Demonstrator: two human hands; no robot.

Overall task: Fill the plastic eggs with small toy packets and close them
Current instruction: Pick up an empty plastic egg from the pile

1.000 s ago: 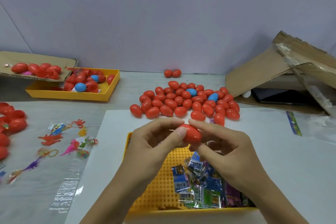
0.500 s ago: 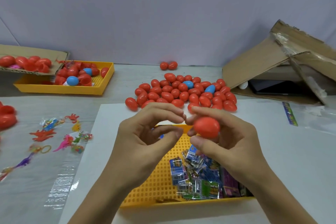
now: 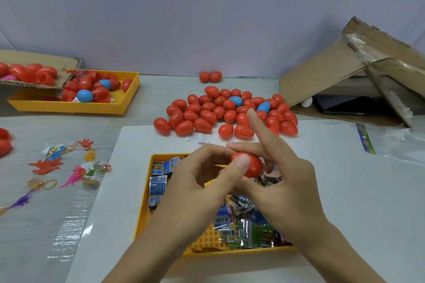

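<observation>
Red plastic egg (image 3: 249, 165), smooth and glossy: judged light, hollow, stiff-shelled, likely slippery at the rounded ends. Best taken across the two halves, either side of the seam, for pressing closed. Held just above the yellow tray (image 3: 147, 193) of small toy packets (image 3: 241, 230), over its far half. Left hand (image 3: 195, 193) grip: thumb pressed on near face of egg, fingers curled behind. Right hand (image 3: 285, 181) grip: closed round egg from the right, index finger raised straight and free. Pile of closed eggs (image 3: 207, 119) beyond the tray on the bench (image 3: 345, 190). Seam state not visible.
</observation>
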